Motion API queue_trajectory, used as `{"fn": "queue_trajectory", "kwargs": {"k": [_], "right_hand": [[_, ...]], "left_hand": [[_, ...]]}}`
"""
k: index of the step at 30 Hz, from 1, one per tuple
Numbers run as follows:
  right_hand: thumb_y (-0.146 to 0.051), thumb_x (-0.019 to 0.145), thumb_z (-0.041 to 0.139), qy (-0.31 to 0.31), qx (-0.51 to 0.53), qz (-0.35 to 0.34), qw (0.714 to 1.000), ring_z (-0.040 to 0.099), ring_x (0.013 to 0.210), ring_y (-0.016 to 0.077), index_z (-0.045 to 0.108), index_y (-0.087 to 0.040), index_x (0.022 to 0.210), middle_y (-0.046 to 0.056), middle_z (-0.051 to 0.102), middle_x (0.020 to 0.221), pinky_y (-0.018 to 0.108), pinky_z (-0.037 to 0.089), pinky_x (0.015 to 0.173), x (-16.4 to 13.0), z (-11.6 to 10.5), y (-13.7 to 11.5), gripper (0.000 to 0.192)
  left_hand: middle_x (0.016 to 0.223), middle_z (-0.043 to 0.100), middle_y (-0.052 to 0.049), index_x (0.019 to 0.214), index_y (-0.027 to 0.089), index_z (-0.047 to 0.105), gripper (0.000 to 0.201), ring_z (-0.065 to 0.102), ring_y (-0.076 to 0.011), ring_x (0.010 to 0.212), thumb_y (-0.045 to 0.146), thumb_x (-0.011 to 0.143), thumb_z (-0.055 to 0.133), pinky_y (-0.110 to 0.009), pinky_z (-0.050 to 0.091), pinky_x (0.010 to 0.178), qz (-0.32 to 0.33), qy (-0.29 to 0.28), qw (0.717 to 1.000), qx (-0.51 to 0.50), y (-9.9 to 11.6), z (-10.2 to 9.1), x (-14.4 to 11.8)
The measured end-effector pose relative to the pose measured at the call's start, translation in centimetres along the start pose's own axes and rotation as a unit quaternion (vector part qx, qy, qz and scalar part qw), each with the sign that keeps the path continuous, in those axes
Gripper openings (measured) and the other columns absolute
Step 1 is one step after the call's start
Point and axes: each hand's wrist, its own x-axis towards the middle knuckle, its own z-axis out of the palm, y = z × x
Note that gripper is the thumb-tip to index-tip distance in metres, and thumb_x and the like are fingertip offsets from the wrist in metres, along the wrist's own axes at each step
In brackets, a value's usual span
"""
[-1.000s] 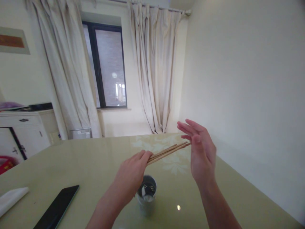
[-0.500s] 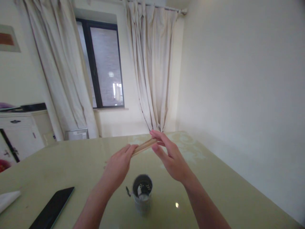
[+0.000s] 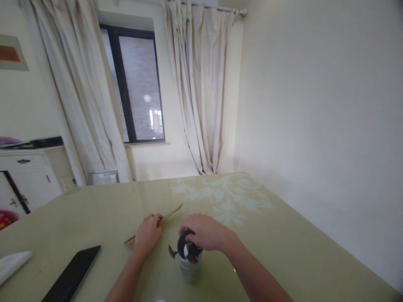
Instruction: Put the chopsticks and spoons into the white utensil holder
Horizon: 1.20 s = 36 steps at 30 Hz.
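Observation:
My left hand (image 3: 148, 232) is closed around a bundle of thin wooden chopsticks (image 3: 171, 213), low over the table. They stick out on both sides of the fist, tilted up to the right. Just right of it stands a grey cylindrical utensil holder (image 3: 190, 270), dark inside, with light dots like drain holes and a small hook on its left side. My right hand (image 3: 204, 230) comes over the holder's far right rim and grips it, fingers partly inside the mouth. Some fingertips are hidden by the hand and the rim.
The holder stands on a pale green glossy table (image 3: 103, 218) with a leaf pattern at the far end. A black phone or tablet (image 3: 72, 272) lies at the left front, near a white paper-like item (image 3: 12, 264). A wall (image 3: 330, 147) borders the right side.
Both hands were raised together at the chopsticks. My left hand has lowered with them toward the left. My right hand has let go of them and come down onto the holder's rim.

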Motion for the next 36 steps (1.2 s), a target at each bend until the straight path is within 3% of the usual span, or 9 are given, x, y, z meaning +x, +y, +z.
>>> {"fn": "queue_trajectory", "kwargs": {"k": [4, 8, 11, 15, 19, 23, 28, 32, 36], "right_hand": [[-0.014, 0.084, 0.067, 0.008, -0.033, 0.046, 0.998, 0.075, 0.094, 0.0242, 0.082, -0.025, 0.099, 0.005, 0.083, 0.099, 0.029, 0.049, 0.075, -0.2, -0.5, 0.5, 0.024], [-0.012, 0.080, 0.070, 0.017, -0.063, 0.093, 0.994, 0.075, 0.085, 0.0250, 0.083, -0.022, 0.089, 0.009, 0.083, 0.092, 0.029, 0.046, 0.068, -1.0, -1.7, 0.6, 0.019], [-0.010, 0.077, 0.070, 0.001, -0.074, 0.122, 0.990, 0.075, 0.084, 0.0247, 0.084, -0.023, 0.088, 0.009, 0.083, 0.091, 0.028, 0.046, 0.066, -1.5, -2.5, 0.6, 0.022], [-0.011, 0.074, 0.069, -0.030, -0.088, 0.161, 0.983, 0.076, 0.082, 0.0255, 0.085, -0.022, 0.089, 0.010, 0.082, 0.090, 0.028, 0.046, 0.064, -1.7, -3.2, 0.5, 0.024], [-0.012, 0.071, 0.072, -0.034, -0.091, 0.182, 0.978, 0.075, 0.080, 0.0263, 0.084, -0.022, 0.088, 0.010, 0.082, 0.087, 0.028, 0.045, 0.062, -1.9, -3.5, 0.6, 0.024], [-0.032, 0.088, 0.070, -0.003, -0.081, 0.168, 0.983, 0.074, 0.086, 0.0258, 0.083, -0.023, 0.092, 0.010, 0.081, 0.094, 0.030, 0.047, 0.068, -2.0, -3.5, 0.4, 0.017], [-0.039, 0.096, 0.067, 0.114, 0.036, 0.050, 0.992, 0.071, 0.095, 0.0220, 0.076, -0.023, 0.116, 0.007, 0.078, 0.109, 0.029, 0.048, 0.082, -0.5, -1.9, 0.1, 0.026], [-0.023, 0.095, 0.069, 0.152, 0.089, 0.044, 0.983, 0.069, 0.084, 0.0186, 0.078, -0.020, 0.097, 0.003, 0.078, 0.089, 0.026, 0.045, 0.075, 0.7, -1.0, 0.2, 0.010], [-0.020, 0.097, 0.066, 0.219, 0.159, 0.019, 0.963, 0.064, 0.071, 0.0144, 0.076, -0.020, 0.087, -0.001, 0.074, 0.076, 0.024, 0.043, 0.068, 0.1, -2.5, 0.4, 0.014]], "left_hand": [[0.119, 0.072, -0.013, 0.121, 0.018, 0.072, 0.032, 0.066, -0.0288, 0.116, 0.026, 0.094, 0.056, -0.037, 0.047, 0.101, -0.014, -0.013, 0.999, -0.033, -0.5, 0.5, 0.9], [0.126, 0.071, -0.011, 0.125, 0.022, 0.072, 0.046, 0.064, -0.0314, 0.120, 0.043, 0.085, 0.071, -0.039, 0.047, 0.102, -0.005, -0.028, 0.998, -0.052, -0.9, 0.6, 1.1], [0.129, 0.070, -0.011, 0.128, 0.023, 0.071, 0.053, 0.063, -0.0326, 0.121, 0.042, 0.078, 0.078, -0.040, 0.046, 0.103, 0.018, -0.035, 0.996, -0.077, -1.5, 0.7, 1.3], [0.119, 0.075, -0.008, 0.118, 0.021, 0.074, 0.038, 0.067, -0.0253, 0.111, 0.026, 0.080, 0.073, -0.033, 0.047, 0.098, 0.066, -0.036, 0.986, -0.147, -2.2, 1.1, 1.8], [0.117, 0.075, -0.009, 0.112, 0.019, 0.076, 0.027, 0.066, -0.0256, 0.112, 0.027, 0.088, 0.065, -0.034, 0.047, 0.100, 0.072, -0.020, 0.984, -0.163, -1.7, 2.0, 1.9], [0.111, 0.075, -0.010, 0.103, 0.021, 0.078, 0.026, 0.066, -0.0277, 0.110, 0.034, 0.089, 0.061, -0.039, 0.048, 0.101, 0.107, 0.001, 0.976, -0.191, -0.7, 2.2, 1.6], [0.111, 0.078, -0.010, 0.101, 0.020, 0.077, 0.031, 0.069, -0.0281, 0.108, 0.043, 0.088, 0.060, -0.043, 0.051, 0.103, 0.131, 0.068, 0.942, -0.301, 1.0, -0.5, 1.4], [0.106, 0.080, -0.009, 0.101, 0.020, 0.077, 0.036, 0.072, -0.0259, 0.101, 0.049, 0.091, 0.059, -0.041, 0.056, 0.095, 0.142, 0.065, 0.907, -0.391, 3.0, -4.4, 0.7], [0.100, 0.081, -0.008, 0.096, 0.019, 0.077, 0.033, 0.073, -0.0238, 0.096, 0.049, 0.088, 0.065, -0.038, 0.058, 0.092, 0.156, 0.066, 0.877, -0.450, 4.7, -7.7, -0.4]]}}
